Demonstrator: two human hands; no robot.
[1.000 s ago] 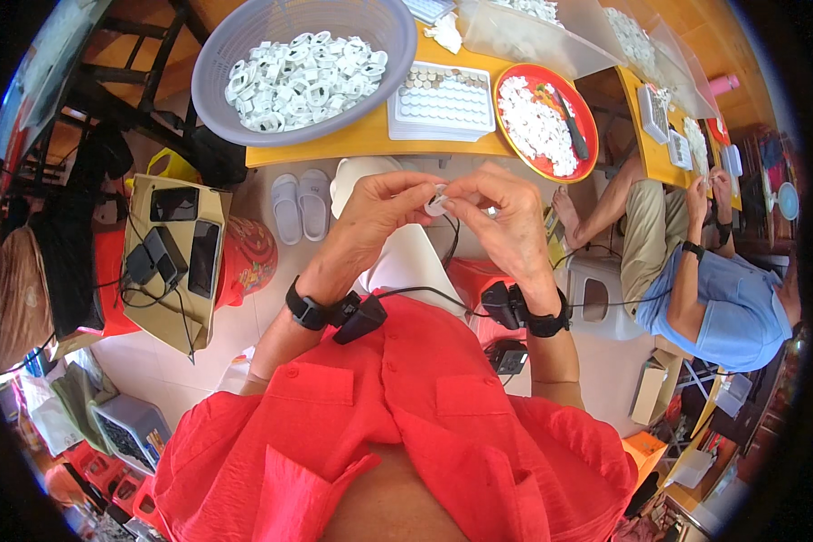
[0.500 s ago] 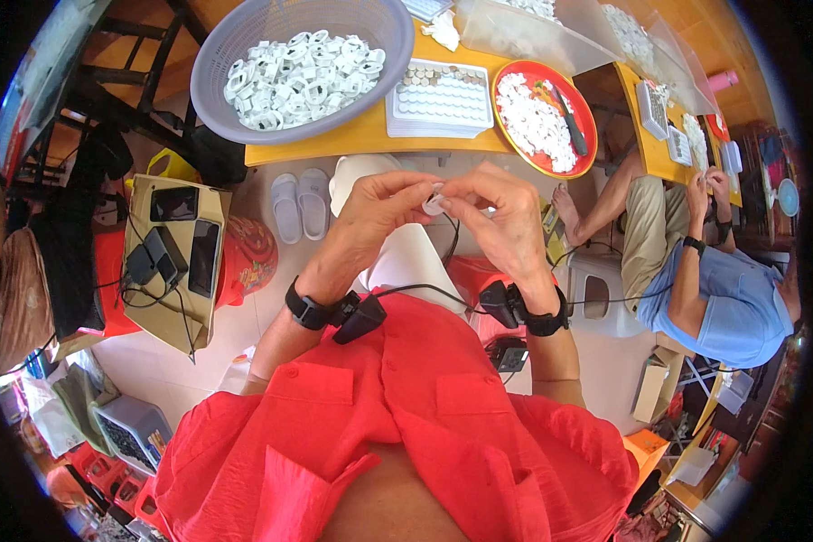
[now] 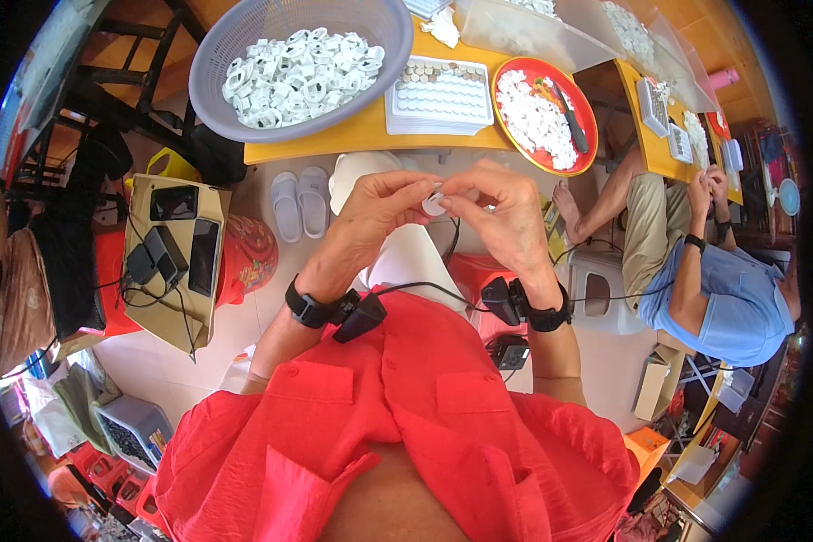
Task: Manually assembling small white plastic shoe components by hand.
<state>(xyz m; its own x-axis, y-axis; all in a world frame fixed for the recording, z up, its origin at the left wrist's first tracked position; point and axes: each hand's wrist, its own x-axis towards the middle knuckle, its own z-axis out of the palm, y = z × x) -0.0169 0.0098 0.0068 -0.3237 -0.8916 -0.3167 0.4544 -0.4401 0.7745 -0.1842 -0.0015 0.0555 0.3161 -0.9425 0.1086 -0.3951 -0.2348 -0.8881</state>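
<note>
Between my two hands, just in front of the table edge, is a small round white plastic piece [image 3: 433, 205]. My left hand [image 3: 384, 208] pinches it from the left with thumb and fingertips. From the right, the thumb and forefinger of my right hand [image 3: 504, 212] are at its upper edge, closed in a pinch. My fingertips partly cover it, and whether the right fingers hold another small part I cannot make out. Beyond my hands stand a stack of white trays [image 3: 439, 128] with rows of round pieces and a red round tray [image 3: 591, 135] heaped with small white parts.
A grey-purple basket [image 3: 210, 86] of white plastic rings stands on the yellow table [image 3: 325, 144]. A black-handled knife [image 3: 576, 134] lies in the red tray. Cables run from both wrist devices. A cardboard box with phones [image 3: 173, 204] is at left; a co-worker [image 3: 718, 289] sits at right.
My right fingers have shifted slightly on the white piece, and more of its round face shows. Both hands stay in nearly the same place.
</note>
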